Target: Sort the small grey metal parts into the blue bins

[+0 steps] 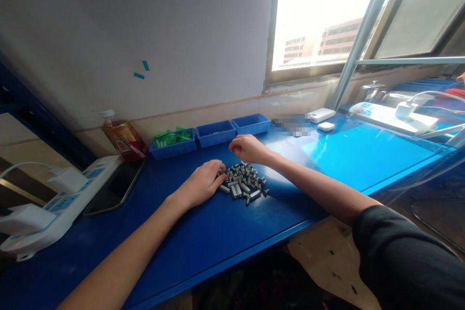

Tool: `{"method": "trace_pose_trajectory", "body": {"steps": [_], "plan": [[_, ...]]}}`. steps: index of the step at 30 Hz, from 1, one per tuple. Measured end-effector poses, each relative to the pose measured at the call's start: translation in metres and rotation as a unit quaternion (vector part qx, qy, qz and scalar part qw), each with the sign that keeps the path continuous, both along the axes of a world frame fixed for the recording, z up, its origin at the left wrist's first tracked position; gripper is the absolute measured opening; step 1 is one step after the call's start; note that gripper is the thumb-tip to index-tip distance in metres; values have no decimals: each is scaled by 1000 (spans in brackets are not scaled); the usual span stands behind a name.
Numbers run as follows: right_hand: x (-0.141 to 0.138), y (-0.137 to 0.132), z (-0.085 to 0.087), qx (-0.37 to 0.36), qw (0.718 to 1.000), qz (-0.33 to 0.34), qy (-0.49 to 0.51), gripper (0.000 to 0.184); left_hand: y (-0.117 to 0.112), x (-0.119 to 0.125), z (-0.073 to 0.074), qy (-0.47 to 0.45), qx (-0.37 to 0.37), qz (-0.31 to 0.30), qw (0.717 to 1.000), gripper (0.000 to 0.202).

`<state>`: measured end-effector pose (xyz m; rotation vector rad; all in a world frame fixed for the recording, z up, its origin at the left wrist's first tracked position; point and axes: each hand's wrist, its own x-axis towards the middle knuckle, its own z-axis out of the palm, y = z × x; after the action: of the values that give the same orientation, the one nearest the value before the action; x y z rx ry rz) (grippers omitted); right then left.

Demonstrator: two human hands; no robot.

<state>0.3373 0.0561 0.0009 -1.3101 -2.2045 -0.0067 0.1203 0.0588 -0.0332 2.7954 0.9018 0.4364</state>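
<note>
**Small grey metal parts handled from a loose heap**

The loose heap of small grey metal parts (244,180) is spread on the glossy blue tabletop (218,242), just beside the left hand (202,183) and on the near side of the right hand (250,149). The heap's left edge is covered by the left hand's curled fingers and thumb; whether a part is gripped there cannot be told. The right hand is held bent, fingers drawn together, and whether anything is pinched cannot be told. Beyond both hands, a rectangular blue plastic tray of green pieces (176,149), a middle blue tray (218,139) and a right-hand blue tray (255,128) are lined up along the wall.

Picking through the heap appears to be the step in hand. For the next move, a precise fingertip pinch would be called for, with neighbouring parts left undisturbed.
</note>
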Motion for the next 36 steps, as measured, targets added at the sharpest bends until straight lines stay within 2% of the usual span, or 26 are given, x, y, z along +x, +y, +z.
{"method": "trace_pose_trajectory", "body": {"steps": [2,5,7,8,10,11,14,17,20,26,29,32,34,36], "plan": [[5,-10,24,110,989,-14,95,23,1,0,-1,-1,0,-3,1000,29],[20,-21,65,291,933,-79,196,27,1,-1,-2,11,-7,1,1000,32],[33,-16,80,328,912,-143,203,34,0,-1,-1,23,-12,10,1000,36],[40,-10,81,301,919,-178,180,36,0,-1,-1,27,-13,15,999,37],[50,6,70,174,952,-232,94,34,-1,-2,0,31,-13,21,999,40],[53,12,59,76,968,-239,30,32,-1,-2,1,33,-15,23,999,41],[48,15,25,-56,981,-180,-42,20,-3,-1,3,41,-18,26,999,42],[29,-1,5,-102,991,-55,-73,25,-3,0,4,41,-10,25,999,42],[7,-16,-2,-107,988,44,-98,28,-2,0,3,41,-6,22,999,43],[-11,-11,-21,-97,986,61,-124,19,0,-2,-1,35,2,10,999,42],[-11,-13,-19,-31,992,72,-96,15,1,-1,-1,28,1,10,1000,42],[-6,-22,6,134,988,69,15,12,1,-1,-1,24,-2,11,1000,42],[3,-23,31,257,961,36,100,15,1,-1,-1,25,-4,13,1000,42],[17,-15,54,342,927,-16,157,21,0,-2,-1,29,-9,16,999,42]]}}
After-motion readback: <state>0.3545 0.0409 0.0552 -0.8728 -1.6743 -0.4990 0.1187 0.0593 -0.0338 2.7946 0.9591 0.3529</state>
